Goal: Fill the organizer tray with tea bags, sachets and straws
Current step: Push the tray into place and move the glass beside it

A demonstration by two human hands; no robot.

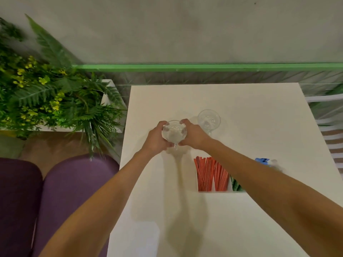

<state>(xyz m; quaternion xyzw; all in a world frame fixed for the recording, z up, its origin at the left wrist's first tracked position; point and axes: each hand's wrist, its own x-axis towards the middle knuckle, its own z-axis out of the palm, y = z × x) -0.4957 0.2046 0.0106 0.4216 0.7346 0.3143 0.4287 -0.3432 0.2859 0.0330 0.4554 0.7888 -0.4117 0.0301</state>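
Both my hands hold a clear stemmed glass (174, 132) above the white table (250, 112). My left hand (156, 139) curls around its left side and my right hand (193, 135) around its right side. A second clear stemmed glass (209, 120) stands just to the right, apart from my hands. Nearer to me, the white organizer tray (229, 184) holds red-and-white striped straws (210, 175) upright in two compartments and something green (236, 185) in a third, partly hidden by my right forearm.
A blue-and-clear object (265, 161) lies on the table behind my right forearm, blurred. A planter of green ferns and yellow flowers (55, 101) stands left of the table. Two purple chair seats (70, 191) sit at lower left, and white slatted furniture (332, 127) at the right edge.
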